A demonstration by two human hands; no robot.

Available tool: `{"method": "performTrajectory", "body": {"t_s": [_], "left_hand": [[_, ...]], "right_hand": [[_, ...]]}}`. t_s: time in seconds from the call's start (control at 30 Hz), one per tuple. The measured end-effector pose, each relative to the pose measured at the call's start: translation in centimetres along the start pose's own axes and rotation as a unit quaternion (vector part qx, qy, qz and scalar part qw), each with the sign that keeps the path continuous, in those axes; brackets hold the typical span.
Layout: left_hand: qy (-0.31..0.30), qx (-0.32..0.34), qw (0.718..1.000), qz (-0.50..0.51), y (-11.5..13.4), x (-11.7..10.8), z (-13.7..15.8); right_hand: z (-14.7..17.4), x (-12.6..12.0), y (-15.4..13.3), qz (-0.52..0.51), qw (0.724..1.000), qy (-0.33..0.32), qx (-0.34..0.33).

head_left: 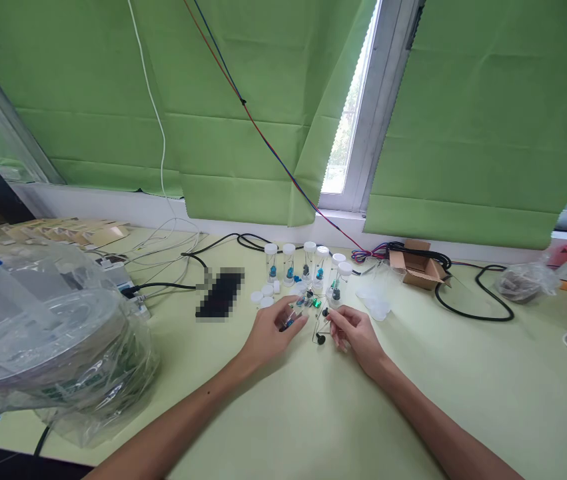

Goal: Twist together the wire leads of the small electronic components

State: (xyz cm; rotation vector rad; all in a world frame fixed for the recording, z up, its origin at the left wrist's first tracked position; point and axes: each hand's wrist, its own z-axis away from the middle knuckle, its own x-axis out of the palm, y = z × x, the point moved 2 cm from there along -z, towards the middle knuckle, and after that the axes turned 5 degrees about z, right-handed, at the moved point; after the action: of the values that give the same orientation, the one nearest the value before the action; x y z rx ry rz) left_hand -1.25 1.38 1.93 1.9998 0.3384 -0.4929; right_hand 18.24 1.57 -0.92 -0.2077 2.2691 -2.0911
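My left hand (270,330) curls around a clear plastic vial that appears to lie tilted, with something blue and dark (288,323) showing between finger and thumb. Facing it, my right hand (356,330) pinches a small black round part (326,311) with thin wire leads. Just below that, another black part with leads (320,339) lies on the table. Between the hands is a small cluster of loose parts, including a green one (316,303). Behind them several clear vials with white caps (309,247) stand upright, holding blue or dark parts.
White round caps (256,297) lie left of the vials, and translucent pieces (376,303) lie to the right. A bagged reel (53,333) fills the table's left side. An open cardboard box (418,267), black cable (486,317) and clear bag (526,283) are at the right.
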Motion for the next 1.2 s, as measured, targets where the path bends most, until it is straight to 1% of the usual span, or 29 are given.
{"method": "performTrajectory", "body": {"t_s": [0.1,0.2,0.3,0.37,0.43,0.5,0.57,0.63,0.73,0.83,1.2], "left_hand": [[0.005,-0.035,0.995,0.088,0.0,0.0,-0.2],[0.001,-0.053,0.986,0.161,0.2,0.0,-0.2],[-0.008,-0.052,0.983,0.174,0.3,0.1,-0.2],[-0.014,-0.041,0.988,0.145,0.3,0.1,-0.1],[-0.018,-0.014,0.996,0.086,0.4,0.1,0.0],[-0.031,0.029,0.999,0.023,0.6,0.1,0.2],[-0.055,0.073,0.996,-0.016,0.8,0.2,0.4],[-0.079,0.099,0.991,-0.037,0.9,0.3,0.5],[-0.111,0.111,0.985,-0.070,0.8,0.4,0.7],[-0.139,0.116,0.979,-0.096,0.6,0.3,0.8],[-0.156,0.122,0.970,-0.138,0.7,0.2,1.0]], "right_hand": [[0.0,-0.1,0.2,0.095,0.993,0.053,-0.045],[0.3,0.1,0.1,0.185,0.976,0.063,-0.094],[0.8,0.4,-0.4,0.240,0.960,0.053,-0.137],[1.0,0.7,-0.7,0.250,0.956,0.043,-0.148],[1.1,0.8,-0.9,0.234,0.960,0.033,-0.146],[1.1,0.8,-0.9,0.192,0.971,0.017,-0.141],[1.1,0.8,-0.8,0.139,0.982,-0.005,-0.130],[1.1,0.8,-0.7,0.103,0.987,-0.031,-0.116],[1.1,0.9,-0.6,0.084,0.990,-0.054,-0.098],[1.0,1.0,-0.7,0.080,0.992,-0.057,-0.083],[0.7,0.7,-0.1,0.063,0.993,-0.093,-0.030]]}}
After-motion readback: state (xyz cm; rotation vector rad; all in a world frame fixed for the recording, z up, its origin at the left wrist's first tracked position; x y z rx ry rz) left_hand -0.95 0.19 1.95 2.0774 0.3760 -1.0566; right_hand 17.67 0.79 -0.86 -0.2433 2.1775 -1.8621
